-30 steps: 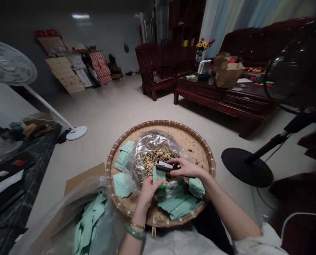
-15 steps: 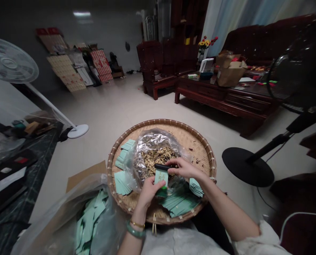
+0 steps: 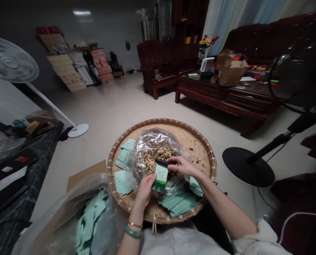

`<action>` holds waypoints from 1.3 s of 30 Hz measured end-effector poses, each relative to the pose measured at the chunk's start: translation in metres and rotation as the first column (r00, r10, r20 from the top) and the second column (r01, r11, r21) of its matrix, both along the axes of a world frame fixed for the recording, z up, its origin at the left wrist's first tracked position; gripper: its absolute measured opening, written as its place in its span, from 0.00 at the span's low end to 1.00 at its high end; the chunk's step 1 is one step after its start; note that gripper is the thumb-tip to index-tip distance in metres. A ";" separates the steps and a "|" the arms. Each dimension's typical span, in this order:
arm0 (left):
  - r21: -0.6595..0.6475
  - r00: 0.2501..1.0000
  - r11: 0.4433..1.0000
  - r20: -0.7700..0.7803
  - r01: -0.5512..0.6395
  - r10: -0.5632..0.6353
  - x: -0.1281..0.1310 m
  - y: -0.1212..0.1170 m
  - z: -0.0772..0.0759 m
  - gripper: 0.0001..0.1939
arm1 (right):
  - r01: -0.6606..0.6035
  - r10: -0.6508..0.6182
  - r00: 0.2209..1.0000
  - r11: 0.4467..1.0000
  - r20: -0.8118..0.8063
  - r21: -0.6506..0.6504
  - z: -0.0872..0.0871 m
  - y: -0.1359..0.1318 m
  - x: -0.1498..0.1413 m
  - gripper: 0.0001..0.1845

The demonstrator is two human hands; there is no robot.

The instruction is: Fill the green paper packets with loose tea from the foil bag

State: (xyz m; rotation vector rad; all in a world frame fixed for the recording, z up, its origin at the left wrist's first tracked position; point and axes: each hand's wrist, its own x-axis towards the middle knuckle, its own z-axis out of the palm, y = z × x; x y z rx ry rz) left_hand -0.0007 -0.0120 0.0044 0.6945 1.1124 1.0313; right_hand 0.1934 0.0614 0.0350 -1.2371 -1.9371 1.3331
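My left hand (image 3: 146, 187) pinches the left edge of a small green packet (image 3: 160, 179), pale above and dark green at its lower end. In my right hand (image 3: 181, 165) is a black handheld bag sealer (image 3: 162, 162), closed across the packet's top edge. Behind them a clear plastic bag (image 3: 142, 143) lies open, holding a loose dried mix (image 3: 155, 154) of pale and dark bits. Fanned packets (image 3: 180, 201) lie below my right wrist, with another bunch (image 3: 196, 186) beside them. More packets (image 3: 122, 182) rest at the left. All this sits on a round woven bamboo tray (image 3: 200, 141).
A large plastic bag of green packets (image 3: 90, 219) stands at the lower left, near a cardboard piece (image 3: 86, 173). A white fan (image 3: 78, 130) stands to the left and a black fan (image 3: 248, 166) to the right. A wooden coffee table (image 3: 221, 95) is beyond the tray.
The sealer, open a second ago, has closed over the packet's top edge. My left hand has shifted from the packet's lower part to its left edge, and the packet now tilts.
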 end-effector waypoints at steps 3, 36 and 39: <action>0.013 1.000 1.000 0.011 -0.026 0.025 -0.001 0.001 0.000 0.21 | -0.007 0.007 1.000 1.000 -0.004 -0.006 -0.004 0.001 0.001 0.18; 0.249 0.881 0.957 -0.407 -0.147 0.242 -0.006 0.007 0.003 0.12 | -0.031 -0.023 0.980 0.964 -0.199 -0.265 -0.009 0.003 0.012 0.24; 0.256 0.875 0.957 -0.422 -0.136 0.237 -0.005 0.006 0.002 0.11 | 0.020 -0.050 0.990 0.975 -0.133 -0.220 -0.008 0.000 0.006 0.22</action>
